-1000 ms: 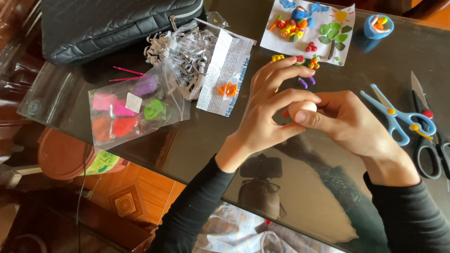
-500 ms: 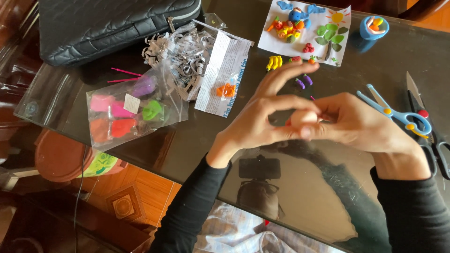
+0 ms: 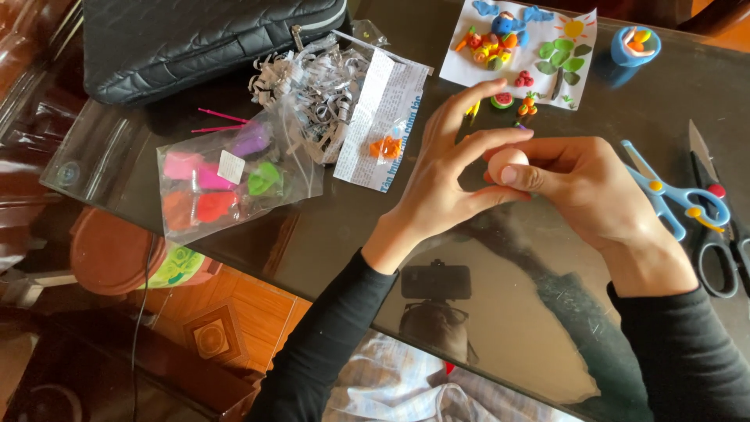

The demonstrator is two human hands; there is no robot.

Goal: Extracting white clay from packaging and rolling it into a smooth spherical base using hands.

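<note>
Clay ball (image 3: 508, 162) pinched between left hand (image 3: 445, 176) and right hand (image 3: 582, 187)

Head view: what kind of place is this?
Likely a home craft spot on a dark glass tabletop: a clear plastic bag of coloured modelling clay, a white card with small clay figures, blue-handled scissors. Both hands pinch a pale clay ball.

Both hands (image 3: 516, 184) pinching perhaps clay ball (image 3: 506, 162)

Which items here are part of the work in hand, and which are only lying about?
In hand:
left hand
right hand
pale clay ball

Lying about:
bag of coloured clay
blue scissors
black scissors
clay picture card
black quilted bag
</note>
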